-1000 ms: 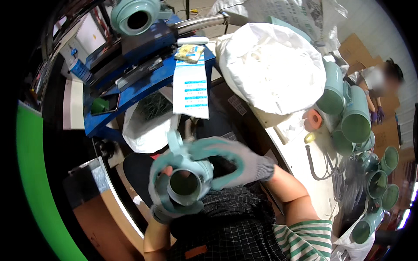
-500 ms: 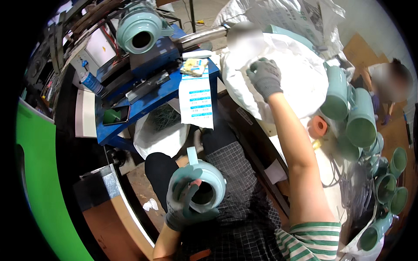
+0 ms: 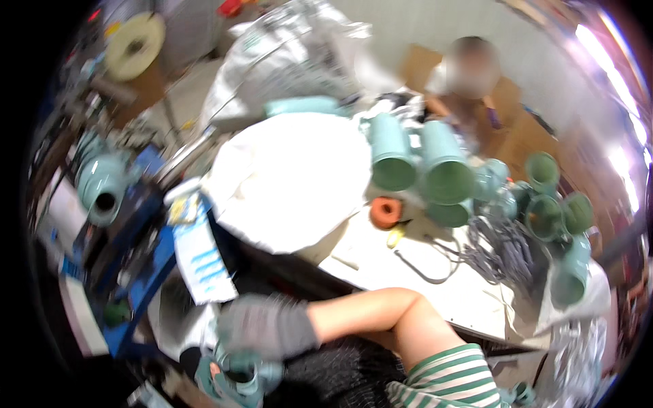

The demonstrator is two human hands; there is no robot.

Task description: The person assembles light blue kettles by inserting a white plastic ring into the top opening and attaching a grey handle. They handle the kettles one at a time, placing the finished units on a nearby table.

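A teal plastic housing with a round opening [image 3: 266, 376] is low in the head view, over my lap. My left hand [image 3: 216, 382], in a worn glove with a bare fingertip showing, is closed around its left side. My right hand [image 3: 262, 328], in a grey glove, is just above the housing and partly covers it. Motion smears its fingers, so I cannot tell whether they hold anything. Behind my right arm, a large white sack [image 3: 292, 180] rests at the table's edge.
On the white table [image 3: 435, 299] are an orange roll [image 3: 386, 212], yellow-handled snips [image 3: 396, 234], grey cables [image 3: 500, 248] and several teal cylinders [image 3: 445, 163]. Left is a blue bench [image 3: 153, 272] with a printed sheet [image 3: 203, 262] and another teal housing [image 3: 102, 187]. A co-worker [image 3: 469, 75] is behind.
My right hand has come from the white sack down to the housing in my lap. The view has swung to the right. My left hand still holds the housing.
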